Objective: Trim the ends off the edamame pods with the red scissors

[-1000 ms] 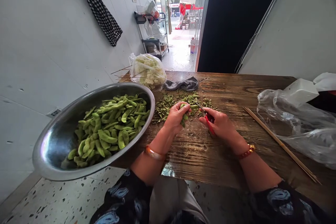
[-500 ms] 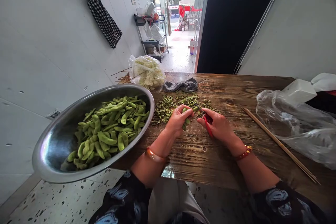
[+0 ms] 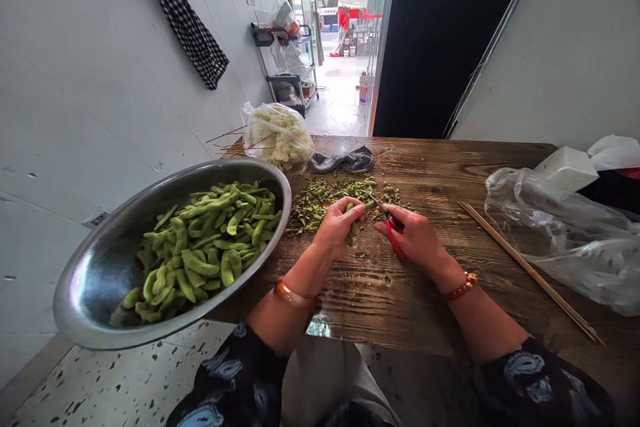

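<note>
Green edamame pods (image 3: pixel 355 229) are gripped in my left hand (image 3: pixel 336 227), partly hidden by the fingers. My right hand (image 3: pixel 413 233) is closed round red-handled scissors (image 3: pixel 395 237), whose blades point up and left, a little apart from the pods. Behind both hands, a layer of cut pod tips (image 3: pixel 320 203) is scattered over the wooden table (image 3: pixel 440 177). To the left, a large steel basin (image 3: pixel 95 280) holds a heap of edamame pods (image 3: pixel 205 247).
A clear bag of cauliflower (image 3: pixel 280 137) and a grey cloth (image 3: pixel 343 160) lie at the table's far side. Thin wooden sticks (image 3: pixel 530 270) and a crumpled plastic bag (image 3: pixel 555 230) are on the right. A shelf cart (image 3: pixel 293 73) stands near the doorway.
The pod that stretched from my left fingers to the scissor blades no longer lies between them. A small gap now separates my left hand from the blades.
</note>
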{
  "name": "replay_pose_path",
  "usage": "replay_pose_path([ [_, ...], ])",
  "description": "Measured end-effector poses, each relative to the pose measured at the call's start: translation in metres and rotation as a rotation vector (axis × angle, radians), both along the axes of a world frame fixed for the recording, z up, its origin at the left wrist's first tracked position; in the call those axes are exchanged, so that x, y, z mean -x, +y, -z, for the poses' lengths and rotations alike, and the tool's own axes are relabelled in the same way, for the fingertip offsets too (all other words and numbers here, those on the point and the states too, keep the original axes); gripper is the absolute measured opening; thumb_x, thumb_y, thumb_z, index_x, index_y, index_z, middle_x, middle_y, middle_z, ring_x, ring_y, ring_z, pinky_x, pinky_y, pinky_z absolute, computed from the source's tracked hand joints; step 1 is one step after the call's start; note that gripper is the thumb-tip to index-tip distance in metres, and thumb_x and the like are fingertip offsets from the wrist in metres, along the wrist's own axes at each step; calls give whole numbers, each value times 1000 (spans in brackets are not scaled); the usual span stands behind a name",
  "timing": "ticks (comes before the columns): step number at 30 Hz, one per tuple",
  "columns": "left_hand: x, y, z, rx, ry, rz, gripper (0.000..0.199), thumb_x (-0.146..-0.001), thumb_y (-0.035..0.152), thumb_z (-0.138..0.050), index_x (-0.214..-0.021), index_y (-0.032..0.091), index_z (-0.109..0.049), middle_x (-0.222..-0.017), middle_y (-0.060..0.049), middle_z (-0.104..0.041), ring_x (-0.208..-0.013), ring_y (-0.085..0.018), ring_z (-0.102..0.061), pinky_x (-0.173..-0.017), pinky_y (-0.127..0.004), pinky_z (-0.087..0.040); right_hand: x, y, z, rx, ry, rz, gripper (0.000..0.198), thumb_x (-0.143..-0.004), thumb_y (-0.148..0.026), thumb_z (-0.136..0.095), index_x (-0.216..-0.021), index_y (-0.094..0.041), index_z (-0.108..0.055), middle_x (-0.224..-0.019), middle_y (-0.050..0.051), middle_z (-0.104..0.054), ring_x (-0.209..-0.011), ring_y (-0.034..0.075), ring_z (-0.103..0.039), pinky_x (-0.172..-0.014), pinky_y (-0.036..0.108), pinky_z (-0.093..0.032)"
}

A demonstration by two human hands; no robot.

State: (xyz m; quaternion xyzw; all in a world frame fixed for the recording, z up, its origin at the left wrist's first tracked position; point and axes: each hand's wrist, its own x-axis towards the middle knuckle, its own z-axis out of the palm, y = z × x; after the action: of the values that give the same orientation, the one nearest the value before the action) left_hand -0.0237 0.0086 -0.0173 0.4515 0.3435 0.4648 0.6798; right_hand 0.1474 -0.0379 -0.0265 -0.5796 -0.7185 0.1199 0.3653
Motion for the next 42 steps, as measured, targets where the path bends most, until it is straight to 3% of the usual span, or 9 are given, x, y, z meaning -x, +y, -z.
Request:
replay_pose_path([
  [6,0,-2,-4,117,-38,49,29,-63,31,-76,-75,16,-54,-56,5,-52,-46,-3,-43,-43,-13,-29,-3,1,2,-10,-26,-25,50,-85,-51,-57,-117,-12,-63,-79,7,-68,-69,20,-59,-67,30,-46],
  [13,2,3,-1,97,10,-22,29,-63,33,-75,-75,16,-54,-53,6,-51,-42,-3,-40,-40,-13,-25,-4,3,6,-19,-79,-69,44,-86,-46,-58,-116,-15,-64,-88,9,-71,-73,20,-61,-69,30,-46],
  [17,4,6,0,60,30,-81,30,-64,35,-75,-73,16,-53,-51,7,-48,-40,-2,-38,-38,-13,-25,-7,3,2,40,-67,-70,43,-85,-48,-58,-113,-17,-66,-80,6,-69,-66,18,-59,-63,28,-43],
  [21,7,9,-3,119,-37,-121,36,-66,39,-74,-72,18,-47,-53,8,-47,-40,-3,-42,-37,-13,-27,-24,4,-6,89,37,8,47,-82,-51,-61,-114,-16,-67,-65,0,-61,-57,13,-52,-56,25,-39],
  [26,8,8,-8,157,-67,-94,39,-64,35,-77,-72,17,-43,-59,5,-55,-42,-2,-45,-37,-12,-27,-43,6,-9,195,41,-37,50,-76,-46,-67,-114,-14,-66,-68,1,-62,-61,13,-53,-58,24,-39],
  [30,7,6,-11,128,-29,-81,38,-61,28,-78,-69,17,-43,-63,2,-61,-44,-2,-47,-40,-13,-31,-38,5,-7,278,-102,-70,44,-73,-37,-70,-112,-16,-66,-72,1,-64,-63,14,-55,-61,25,-40],
  [36,7,4,-10,98,14,-35,27,-64,27,-73,-74,17,-50,-53,7,-50,-41,-3,-40,-39,-14,-26,-19,1,0,243,-193,-124,41,-77,-26,-61,-117,-17,-61,-80,3,-65,-68,15,-57,-65,25,-42],
  [39,6,3,-6,34,80,-22,23,-67,30,-71,-74,17,-54,-53,6,-48,-41,-3,-36,-39,-15,-24,-14,1,1,209,-153,-135,35,-81,-25,-54,-115,-17,-62,-76,2,-64,-64,14,-55,-62,25,-41],
  [42,5,2,-4,-53,170,0,23,-69,34,-70,-76,15,-60,-54,5,-49,-46,-4,-38,-43,-17,-26,-12,2,-2,193,59,-91,35,-80,-27,-57,-113,-17,-62,-69,-1,-59,-60,12,-52,-59,24,-40],
])
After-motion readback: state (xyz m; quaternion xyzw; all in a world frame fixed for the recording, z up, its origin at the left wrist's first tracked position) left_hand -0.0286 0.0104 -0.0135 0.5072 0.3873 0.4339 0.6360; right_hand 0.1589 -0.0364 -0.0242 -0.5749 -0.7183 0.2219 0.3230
